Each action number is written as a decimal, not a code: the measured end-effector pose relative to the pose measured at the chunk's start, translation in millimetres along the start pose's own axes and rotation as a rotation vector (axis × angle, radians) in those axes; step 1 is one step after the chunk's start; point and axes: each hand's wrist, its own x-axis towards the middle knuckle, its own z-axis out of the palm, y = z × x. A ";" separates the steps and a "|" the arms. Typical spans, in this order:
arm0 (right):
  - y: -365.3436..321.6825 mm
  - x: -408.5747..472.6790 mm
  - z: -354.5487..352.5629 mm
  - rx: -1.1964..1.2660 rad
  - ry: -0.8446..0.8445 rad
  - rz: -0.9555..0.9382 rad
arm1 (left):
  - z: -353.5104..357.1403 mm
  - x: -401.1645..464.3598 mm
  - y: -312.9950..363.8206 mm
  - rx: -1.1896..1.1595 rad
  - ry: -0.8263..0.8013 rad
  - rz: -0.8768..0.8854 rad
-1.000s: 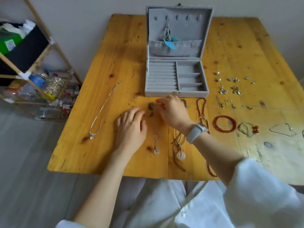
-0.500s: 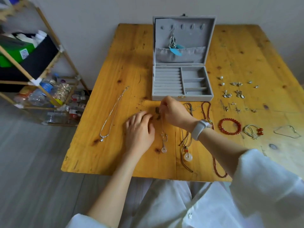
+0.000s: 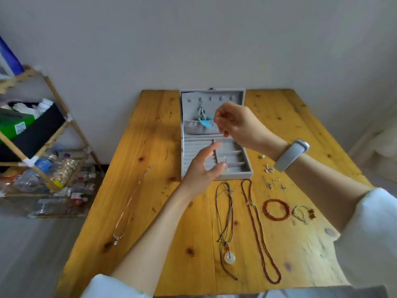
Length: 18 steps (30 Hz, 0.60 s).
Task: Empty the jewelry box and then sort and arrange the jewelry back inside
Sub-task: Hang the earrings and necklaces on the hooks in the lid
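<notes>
One grey felt-lined jewelry box stands open at the far middle of the yellow wooden table, its lid upright against the white wall and one silver pendant with a blue tag hanging inside the lid. The right hand, wearing one grey wristband, is raised in front of the lid and pinches the top of a thin silver chain necklace between curled fingers; the chain hangs straight down over the box's compartments. The left hand is lifted over the front of the box with fingers straight and relaxed, its thumb close to the chain's lower end; whether it touches the chain I cannot tell. Both hands hide part of the box interior. Four more necklaces can be counted: the held one, one long silver chain with a small pendant lying on the left of the table, one dark cord necklace with a round white disc pendant near the middle, and one long red-brown bead strand just beside it. To the right lie one red bead bracelet and one pale cord bracelet with red beads. Several small silver earrings are scattered near the right forearm, partly hidden, too small to count. One bamboo shelf rack with bottles stands on the floor at left.
</notes>
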 end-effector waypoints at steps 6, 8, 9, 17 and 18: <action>3.8 41.0 -50.2 -0.095 0.141 0.008 | 1.6 56.3 36.5 0.053 -0.146 0.057; 10.5 53.7 -61.6 -0.068 0.195 0.032 | -0.8 74.4 34.4 -0.005 -0.114 0.049; 14.6 60.1 -65.5 -0.029 0.222 0.055 | -2.9 83.8 31.0 -0.024 -0.080 0.046; 50.8 118.9 -69.0 0.243 0.311 0.130 | -19.4 160.3 -15.3 0.118 0.241 -0.033; 54.1 125.9 -67.9 0.255 0.312 0.124 | -20.9 167.3 -17.4 0.202 0.265 -0.023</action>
